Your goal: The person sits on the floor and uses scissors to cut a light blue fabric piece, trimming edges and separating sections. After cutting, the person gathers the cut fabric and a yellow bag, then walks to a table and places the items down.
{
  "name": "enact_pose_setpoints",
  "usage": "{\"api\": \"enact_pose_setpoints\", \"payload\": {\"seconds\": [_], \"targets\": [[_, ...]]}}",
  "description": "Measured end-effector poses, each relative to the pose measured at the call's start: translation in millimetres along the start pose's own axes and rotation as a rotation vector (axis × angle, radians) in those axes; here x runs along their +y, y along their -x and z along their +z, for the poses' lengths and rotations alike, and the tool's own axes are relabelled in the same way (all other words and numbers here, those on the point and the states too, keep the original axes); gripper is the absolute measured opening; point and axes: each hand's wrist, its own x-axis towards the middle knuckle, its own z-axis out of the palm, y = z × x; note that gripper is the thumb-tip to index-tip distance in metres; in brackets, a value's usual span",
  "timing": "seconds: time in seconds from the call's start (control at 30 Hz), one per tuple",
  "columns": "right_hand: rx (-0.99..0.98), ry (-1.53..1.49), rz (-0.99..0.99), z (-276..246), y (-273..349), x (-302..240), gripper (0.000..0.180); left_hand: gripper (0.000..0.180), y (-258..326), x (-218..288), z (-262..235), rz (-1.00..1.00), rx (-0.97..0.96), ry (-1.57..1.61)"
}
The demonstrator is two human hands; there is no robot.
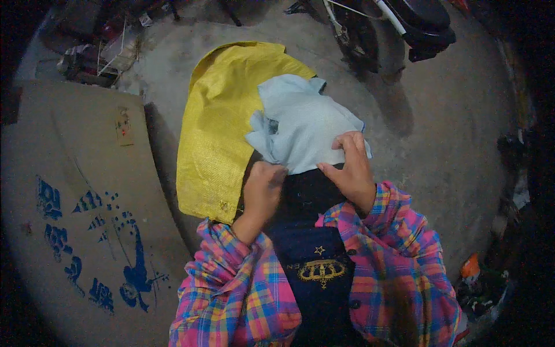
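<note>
A light blue cloth lies spread over my lap, somewhat creased, with a bunched part and a small dark gap on its left side. My left hand is closed at the cloth's near left corner; its fingertips are curled out of sight. At the near right edge, my right hand pinches the cloth between thumb and bent fingers. A yellow woven sack drapes to the left of the cloth and partly beneath it, close beside my left hand.
To the left stands a large brown board with blue markings. A two-wheeler is parked on the grey concrete floor at the far right. A white wire rack with clutter sits far left. An orange item lies at the lower right.
</note>
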Motion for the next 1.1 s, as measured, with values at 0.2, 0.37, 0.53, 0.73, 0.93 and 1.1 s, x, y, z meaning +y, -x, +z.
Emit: {"api": "enact_pose_setpoints", "payload": {"seconds": [0.2, 0.37, 0.53, 0.73, 0.93, 1.1], "targets": [[-0.006, -0.064, 0.008, -3, 2, 3, 0.037, 0.026, -19, 37, 23, -0.086, 0.004, 0.165], [0.001, -0.059, -0.016, -2, 4, 12, 0.037, 0.023, -23, 30, 32, -0.235, -0.08, 0.244], [-0.094, -0.08, 0.067, -10, 0, 21, 0.037, 0.025, -25, 18, 34, -0.212, -0.16, 0.296], [-0.18, -0.278, 0.129, -22, -2, 49, 0.035, 0.025, -20, 4, 38, -0.214, -0.173, 0.412], [-0.331, -0.592, 0.407, -39, -1, 60, 0.042, 0.029, -17, -8, 17, -0.235, -0.161, 0.447], [-0.284, -0.321, 0.284, -36, 5, 44, 0.045, 0.029, -17, 26, 18, -0.219, -0.084, 0.184]]}}
